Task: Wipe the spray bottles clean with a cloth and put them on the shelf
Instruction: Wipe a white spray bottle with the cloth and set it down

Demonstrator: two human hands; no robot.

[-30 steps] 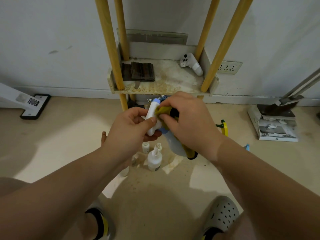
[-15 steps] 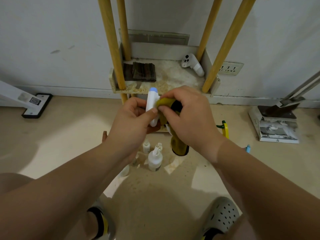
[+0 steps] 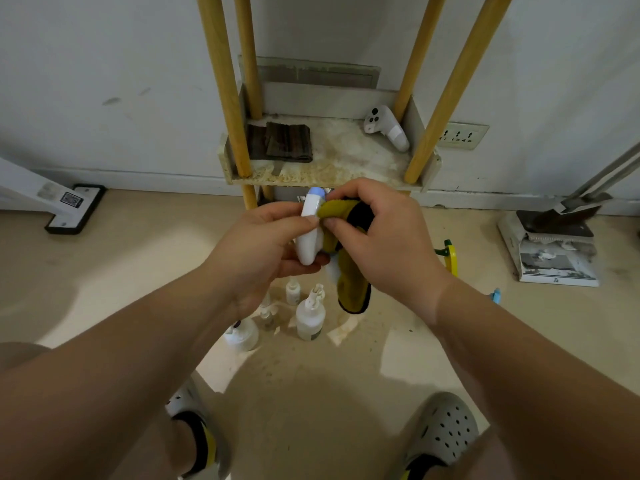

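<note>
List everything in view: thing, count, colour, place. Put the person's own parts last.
held bottle: one, white with a blue tip, in the left hand
cloth: one, yellow with black edging, in the right hand, against the held bottle
floor bottles: at least four, white or clear, on the floor below the hands
shelf: one, stained white board on wooden poles, by the wall
dark cloth: one, brown, folded, shelf's left side
controller: one, white, shelf's right side
wall socket: one, pale, right of the shelf
left hand: grips the held bottle
right hand: pinches the cloth
shoes: two, grey with holes, at the bottom edge
</note>
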